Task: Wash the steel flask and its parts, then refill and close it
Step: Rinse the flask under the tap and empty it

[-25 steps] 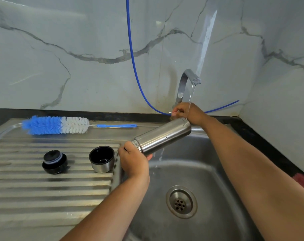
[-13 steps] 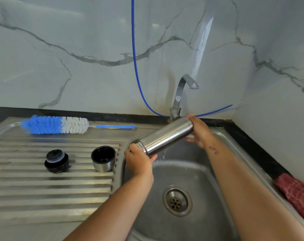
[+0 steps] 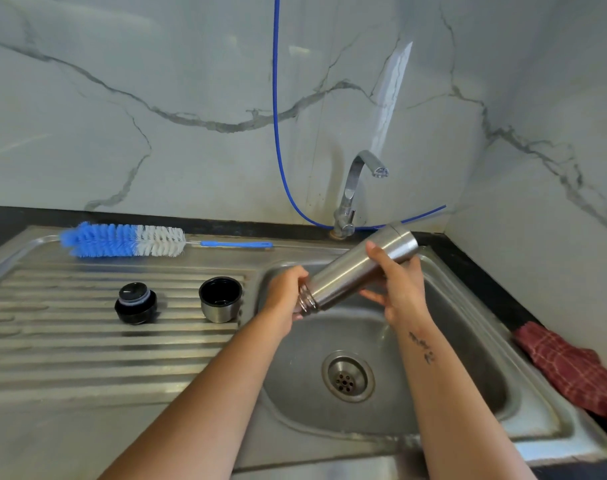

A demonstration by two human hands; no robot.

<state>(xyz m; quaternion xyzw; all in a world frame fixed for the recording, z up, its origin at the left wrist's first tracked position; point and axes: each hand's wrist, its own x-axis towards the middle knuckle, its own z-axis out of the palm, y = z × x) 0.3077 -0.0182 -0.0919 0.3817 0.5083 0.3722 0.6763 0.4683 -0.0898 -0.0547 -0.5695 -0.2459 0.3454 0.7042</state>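
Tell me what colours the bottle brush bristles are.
The bottle brush has blue bristles, then white near the handle; head view.

An open steel flask (image 3: pixel 350 271) tilts over the sink, threaded mouth down-left; its black stopper (image 3: pixel 135 304) and apparently upturned cup (image 3: pixel 220 299) stand on the drainboard.

There is one view only, a wide-angle camera worn on the person's head. It looks forward and down over the sink (image 3: pixel 475 344), with the draining board (image 3: pixel 104 358) to the left and the marble wall (image 3: pixel 191 81) straight ahead. Both forearms reach in from the bottom edge, close to the lens. Straight lines bow near the edges.
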